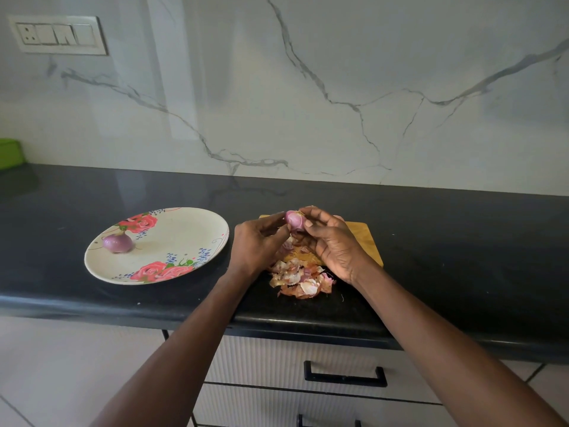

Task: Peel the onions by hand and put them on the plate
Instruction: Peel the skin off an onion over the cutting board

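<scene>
Both forearms reached over the counter edge (123,306); left hand (255,241) and right hand (332,241) pinched a small onion (294,219) between fingertips, above the peels (300,277)

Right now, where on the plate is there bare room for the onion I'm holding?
The plate's middle and right half are bare, bordered by the rose prints and the rim. One peeled onion sits at its left. Crowded: the peel pile by the cutting board, below both hands, left and right, holding the held onion.
</scene>
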A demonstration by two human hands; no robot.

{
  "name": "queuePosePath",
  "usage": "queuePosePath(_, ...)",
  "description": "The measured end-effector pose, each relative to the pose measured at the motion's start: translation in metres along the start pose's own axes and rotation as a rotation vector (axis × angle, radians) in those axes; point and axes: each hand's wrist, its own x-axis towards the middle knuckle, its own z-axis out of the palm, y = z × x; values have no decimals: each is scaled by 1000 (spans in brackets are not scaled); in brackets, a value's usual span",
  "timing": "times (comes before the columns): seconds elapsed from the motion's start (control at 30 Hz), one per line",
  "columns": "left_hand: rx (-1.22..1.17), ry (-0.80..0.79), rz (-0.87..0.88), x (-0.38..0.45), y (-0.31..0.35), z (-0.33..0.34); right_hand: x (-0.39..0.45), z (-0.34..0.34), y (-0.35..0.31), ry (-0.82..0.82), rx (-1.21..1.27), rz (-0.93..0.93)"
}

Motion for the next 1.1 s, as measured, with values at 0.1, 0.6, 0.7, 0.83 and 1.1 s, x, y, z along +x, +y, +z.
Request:
queuePosePath(0.1, 21, 1, 32, -2, 2, 0, 1, -1, 2, -4, -27, -4)
queuePosePath(0.6, 143, 31, 188, -6, 0, 3, 4, -5, 13, 83, -388, -116)
queuePosePath(0.7, 143, 44, 192, -6, -1, 3, 3, -4, 11, 68, -351, -89)
queuePosePath(0.83, 161, 70, 184, -5, -5, 5, 1, -2, 9, 41, -264, -56)
queuePosePath(1.1, 149, 98, 136, -2, -7, 8, 2, 2, 5, -9, -123, 0)
